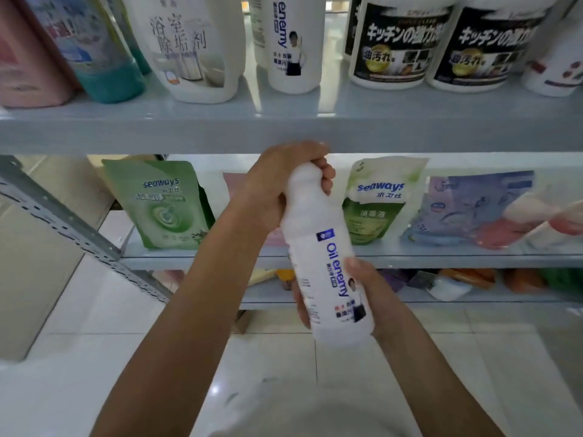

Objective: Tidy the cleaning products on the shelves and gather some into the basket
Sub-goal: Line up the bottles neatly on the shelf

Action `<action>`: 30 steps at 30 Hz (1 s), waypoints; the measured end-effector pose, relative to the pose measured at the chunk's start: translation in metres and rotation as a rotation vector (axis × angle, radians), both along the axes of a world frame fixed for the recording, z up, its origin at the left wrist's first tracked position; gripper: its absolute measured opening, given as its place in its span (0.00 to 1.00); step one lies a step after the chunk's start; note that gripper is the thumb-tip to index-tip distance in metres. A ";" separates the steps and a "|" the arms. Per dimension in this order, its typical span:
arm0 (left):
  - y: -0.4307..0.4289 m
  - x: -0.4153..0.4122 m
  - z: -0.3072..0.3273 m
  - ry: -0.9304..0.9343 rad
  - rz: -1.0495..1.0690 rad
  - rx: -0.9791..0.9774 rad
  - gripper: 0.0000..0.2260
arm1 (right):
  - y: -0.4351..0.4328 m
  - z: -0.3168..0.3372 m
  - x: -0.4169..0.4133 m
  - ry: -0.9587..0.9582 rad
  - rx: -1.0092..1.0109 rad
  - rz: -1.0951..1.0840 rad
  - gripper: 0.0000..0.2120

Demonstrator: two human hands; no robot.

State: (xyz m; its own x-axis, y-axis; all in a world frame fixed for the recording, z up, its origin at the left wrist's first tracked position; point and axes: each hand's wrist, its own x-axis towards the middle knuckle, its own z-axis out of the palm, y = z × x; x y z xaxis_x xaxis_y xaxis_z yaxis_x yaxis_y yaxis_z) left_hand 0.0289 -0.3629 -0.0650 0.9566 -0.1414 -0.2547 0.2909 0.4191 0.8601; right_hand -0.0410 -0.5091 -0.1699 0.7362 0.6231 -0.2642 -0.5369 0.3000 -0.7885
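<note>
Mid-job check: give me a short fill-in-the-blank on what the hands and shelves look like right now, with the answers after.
1. The held bottle has a label reading Oil ____.
2. The left hand grips its top, while the right hand grips its ____ half.
3. A second Oil enemy bottle stands on the shelf ____ the green Seaways pouch.

Missing words: enemy; lower; above

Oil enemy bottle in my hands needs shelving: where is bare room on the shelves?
Upper grey metal shelf: narrow bare gaps either side of the shelved white Oil enemy bottle, towards the white plastic jug and the black-labelled white tub. Its ends look crowded.
</note>
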 end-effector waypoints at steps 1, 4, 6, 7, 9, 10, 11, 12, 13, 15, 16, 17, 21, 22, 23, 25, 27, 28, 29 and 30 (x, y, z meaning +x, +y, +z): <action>0.002 0.000 -0.003 0.031 0.126 0.056 0.09 | 0.007 0.006 0.000 -0.099 -0.152 -0.041 0.40; 0.007 -0.001 -0.010 0.036 0.265 0.126 0.09 | 0.017 0.017 -0.002 -0.425 -0.539 -0.201 0.29; 0.010 -0.006 -0.009 -0.020 0.133 0.056 0.13 | 0.011 0.018 -0.001 -0.421 -0.430 -0.134 0.32; 0.010 -0.009 -0.007 -0.048 0.045 -0.020 0.15 | 0.007 0.013 0.002 -0.343 -0.283 -0.046 0.36; 0.010 -0.015 0.000 -0.099 -0.092 -0.261 0.16 | 0.005 0.013 0.000 -0.109 0.096 0.142 0.44; 0.009 -0.016 0.002 -0.104 -0.121 -0.380 0.15 | 0.008 0.015 -0.001 -0.015 0.289 0.236 0.44; 0.008 -0.016 0.005 -0.102 -0.130 -0.443 0.14 | 0.012 0.015 -0.001 0.024 0.453 0.319 0.41; 0.007 -0.015 0.007 -0.103 -0.122 -0.456 0.13 | 0.012 0.018 -0.002 0.036 0.520 0.365 0.36; 0.007 -0.014 0.010 -0.106 -0.102 -0.404 0.12 | 0.013 0.021 -0.004 0.029 0.504 0.363 0.32; 0.008 -0.011 0.013 -0.081 -0.023 -0.185 0.11 | 0.015 0.030 -0.005 -0.067 0.248 0.249 0.31; 0.009 -0.009 0.011 -0.055 0.035 -0.078 0.11 | 0.013 0.036 -0.005 -0.186 -0.011 0.127 0.33; 0.012 -0.008 0.007 -0.024 0.093 -0.006 0.11 | 0.013 0.040 -0.003 -0.341 -0.286 0.002 0.34; 0.015 -0.009 0.000 0.130 0.080 -0.098 0.16 | 0.031 0.045 -0.012 -0.542 -0.616 -0.179 0.33; 0.017 -0.008 0.000 0.127 0.058 -0.126 0.17 | 0.033 0.047 -0.014 -0.543 -0.603 -0.206 0.32; 0.018 -0.008 0.001 0.099 0.052 -0.155 0.18 | 0.033 0.051 -0.014 -0.568 -0.596 -0.212 0.31; 0.021 -0.007 0.003 0.004 0.036 -0.222 0.16 | 0.023 0.058 -0.006 -0.592 -0.595 -0.132 0.31; 0.021 -0.009 0.004 -0.085 -0.042 -0.343 0.15 | 0.015 0.055 0.005 -0.378 -0.341 0.046 0.31; 0.020 -0.011 0.005 -0.123 -0.097 -0.430 0.14 | 0.015 0.050 0.007 -0.243 -0.134 0.154 0.30; 0.017 -0.013 0.006 -0.153 -0.151 -0.519 0.12 | 0.018 0.049 0.006 -0.139 0.025 0.230 0.31; 0.015 -0.014 0.007 -0.182 -0.180 -0.563 0.11 | 0.015 0.044 0.010 -0.093 0.158 0.267 0.30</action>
State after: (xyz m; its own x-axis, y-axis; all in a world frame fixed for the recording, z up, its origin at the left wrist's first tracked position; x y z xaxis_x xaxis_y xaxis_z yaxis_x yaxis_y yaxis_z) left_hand 0.0150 -0.3481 -0.0579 0.9265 -0.3696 0.0707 0.2687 0.7813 0.5634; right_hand -0.0307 -0.4944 -0.1263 0.5573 0.8256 -0.0880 -0.5407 0.2805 -0.7931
